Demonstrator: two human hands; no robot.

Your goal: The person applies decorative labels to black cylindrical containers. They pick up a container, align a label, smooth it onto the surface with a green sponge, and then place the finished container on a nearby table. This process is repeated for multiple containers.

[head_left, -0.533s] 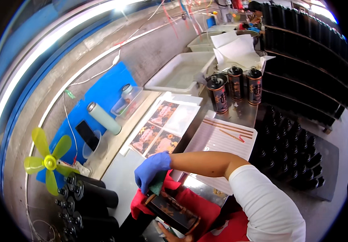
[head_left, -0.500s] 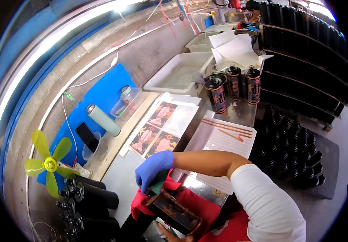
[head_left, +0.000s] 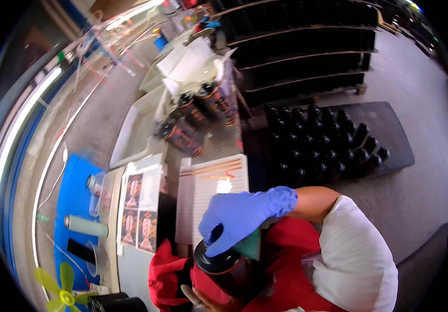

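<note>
My right hand point(head_left: 239, 216), in a blue glove, has its fingers curled around the neck of a black bottle point(head_left: 224, 265) with a thin orange band near its shoulder. The bottle stands tilted close to my body. A flat green piece point(head_left: 251, 244) sticks out beneath the gloved palm, apparently held there too. Low in the picture, my bare left hand point(head_left: 206, 300) lies against the bottle's lower side, its fingers partly cut off by the picture's edge. Beside the bottle, on the left, hangs a red cloth point(head_left: 167, 278).
A lined white sheet point(head_left: 208, 192) with thin brown strips lies ahead, printed decal sheets point(head_left: 139, 213) to its left. Decorated bottles point(head_left: 182, 138) stand beyond, near a white tray point(head_left: 138, 127). Several black bottles point(head_left: 328, 140) fill a dark platform at right. A yellow-green fan point(head_left: 66, 297) is lower left.
My view has swung right. My right hand has moved from beside the bottle onto its neck, and the bottle has been turned more upright, its top now facing me.
</note>
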